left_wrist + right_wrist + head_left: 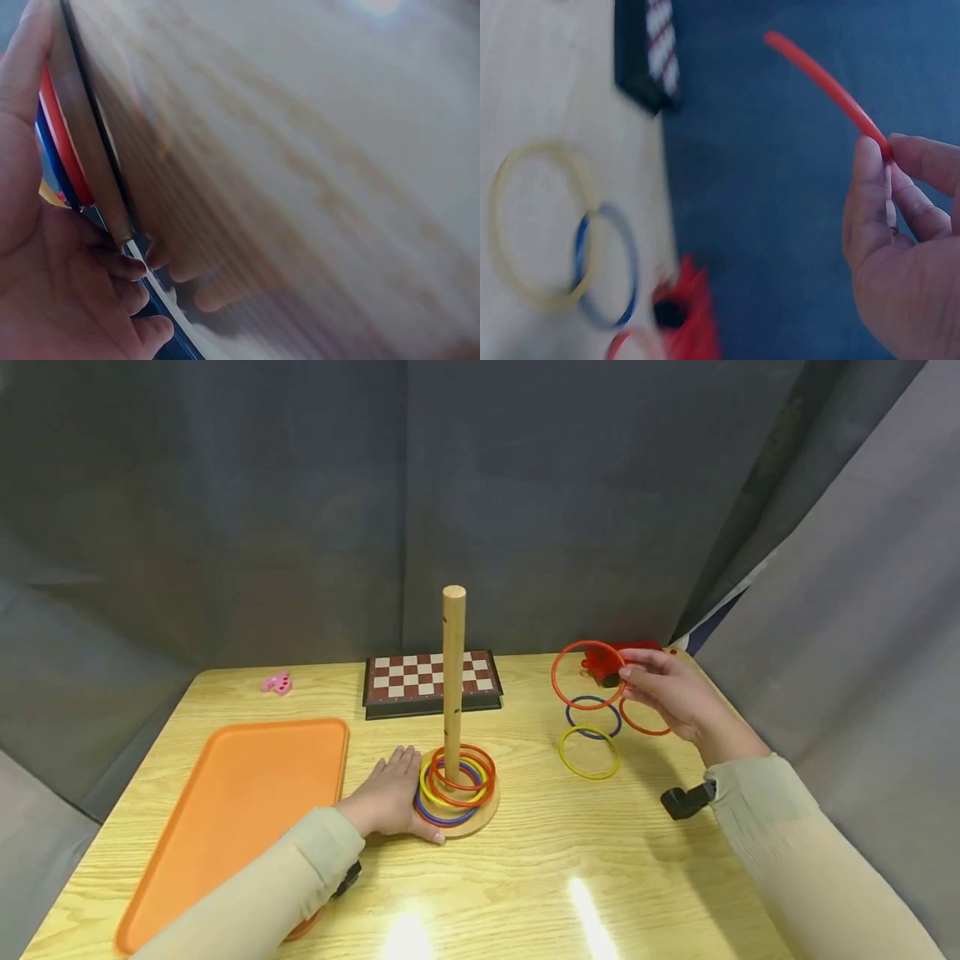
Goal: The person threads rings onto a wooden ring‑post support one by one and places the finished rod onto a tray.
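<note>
Orange rectangular tray with rounded corners, far left on the pale wood-grain counter; near its far end, small pink dotted piece. Next, left hand against the round wooden base, fingers extended and lying close together along the left edge, thumb apart at the front. Behind, brown-and-white chequered board with dark sides. Upright on the base, tall round wooden post, with thin red, yellow and blue rings loosely stacked round its foot. Likely fault: tipping or sliding of the base, from slack bracing or a knock high on the post. Farther right, flat on the counter, thin yellow ring overlapping thin blue ring. Above these, well apart from the post, thin red ring in the right hand, pinched at one edge between thumb and fingers. Likely fault: swivelling or dropping, from so narrow a hold. Just beside the blue ring, second red ring.
</note>
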Motion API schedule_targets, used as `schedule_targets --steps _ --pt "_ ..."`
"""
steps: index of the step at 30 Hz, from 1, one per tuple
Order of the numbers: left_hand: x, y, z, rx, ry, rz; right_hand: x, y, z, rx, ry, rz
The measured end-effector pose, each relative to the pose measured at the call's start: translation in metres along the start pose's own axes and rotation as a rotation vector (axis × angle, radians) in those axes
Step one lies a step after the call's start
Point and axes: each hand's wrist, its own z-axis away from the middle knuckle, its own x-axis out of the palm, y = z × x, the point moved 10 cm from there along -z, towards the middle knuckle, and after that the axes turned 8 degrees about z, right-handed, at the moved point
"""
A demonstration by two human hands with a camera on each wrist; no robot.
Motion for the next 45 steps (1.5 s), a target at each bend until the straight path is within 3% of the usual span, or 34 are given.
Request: schedule_targets --steps 4,7,11,13,19,25,32,45 --pt "0.0 0.001 0.0 0.004 0.004 0.006 0.026 -0.047 -0.002 -0.054 -0.005 -0.037" --pt "0.003 0.0 -0.001 0.003 0.005 0.009 0.045 -0.083 -0.001 -0.112 -0.031 -0.232" --pt "0.009 0.0 -0.004 0.005 0.007 0.002 0.071 -0.125 0.001 -0.203 -0.129 -0.567" --pt "0.012 0.001 -0.004 0.012 0.006 -0.001 0.084 -0.14 0.004 -0.239 -0.175 -0.648" --pt "0.017 0.003 -0.005 0.023 0.013 -0.005 0.121 -0.158 0.008 -0.26 -0.244 -0.588" --pt "0.018 0.004 -0.003 0.022 0.007 0.001 0.142 -0.146 0.003 -0.197 -0.239 -0.455" --pt "0.013 0.003 0.0 0.01 0.016 -0.017 0.158 -0.112 -0.007 -0.115 -0.245 -0.259" --pt "0.003 -0.005 0.0 -0.004 0.032 -0.034 0.186 -0.005 -0.021 0.021 -0.334 0.037"
